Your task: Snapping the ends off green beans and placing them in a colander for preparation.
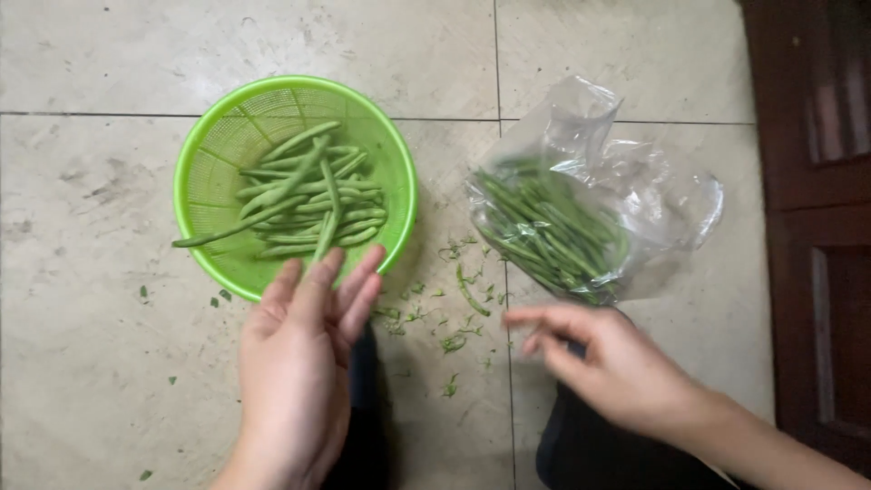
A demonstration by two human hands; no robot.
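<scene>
Green basket (204,172) holds about a dozen trimmed beans (308,195); right of it, bag (626,181) still fuller; left hand (299,363) and right hand (608,358) open, empty.

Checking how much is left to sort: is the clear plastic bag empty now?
No, the clear plastic bag on the tiled floor still holds a bundle of green beans.

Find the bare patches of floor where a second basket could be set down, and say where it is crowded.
Free: the tiles left of the green basket and those above it and the plastic bag of green beans. Crowded: the strip between basket and bag, strewn with bean trimmings, with the left hand and right hand just below.
</scene>
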